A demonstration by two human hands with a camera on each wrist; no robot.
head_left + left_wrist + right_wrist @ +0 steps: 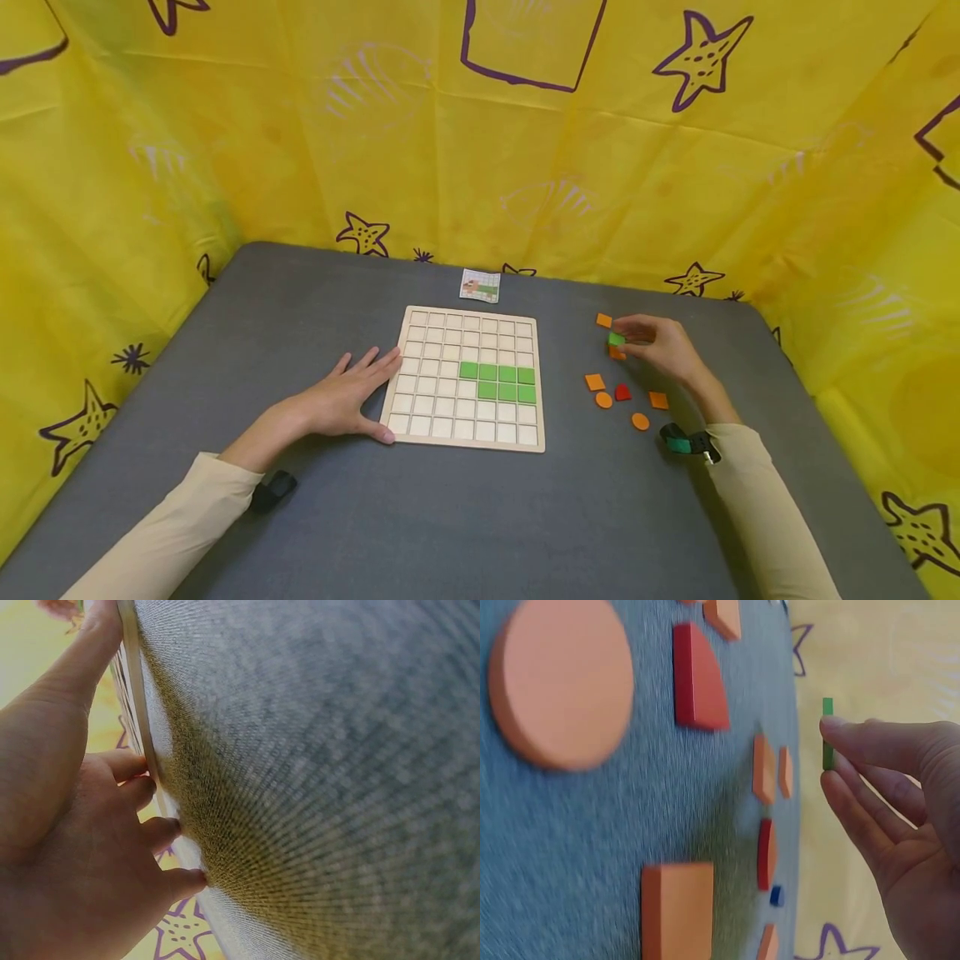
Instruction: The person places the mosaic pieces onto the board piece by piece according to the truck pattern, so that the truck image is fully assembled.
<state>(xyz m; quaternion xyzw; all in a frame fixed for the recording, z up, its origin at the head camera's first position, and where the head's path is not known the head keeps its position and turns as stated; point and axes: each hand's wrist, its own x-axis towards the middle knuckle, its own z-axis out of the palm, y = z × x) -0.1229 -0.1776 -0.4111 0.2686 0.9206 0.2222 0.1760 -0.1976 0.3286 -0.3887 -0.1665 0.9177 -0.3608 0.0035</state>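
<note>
My right hand pinches a green square tile between thumb and fingertips, raised off the table in the right wrist view. In the head view this tile overlaps an orange square tile, with another orange square just behind. The fingers of my left hand are spread along the left edge of a light wooden grid board, its thumb at the near left corner. Several green square tiles fill two neighbouring rows at the board's right side; the other cells are bare.
Nearer me on the right lie two orange discs, more orange squares and a red piece with one curved side. A small picture card lies behind the board. Yellow patterned cloth walls the grey table.
</note>
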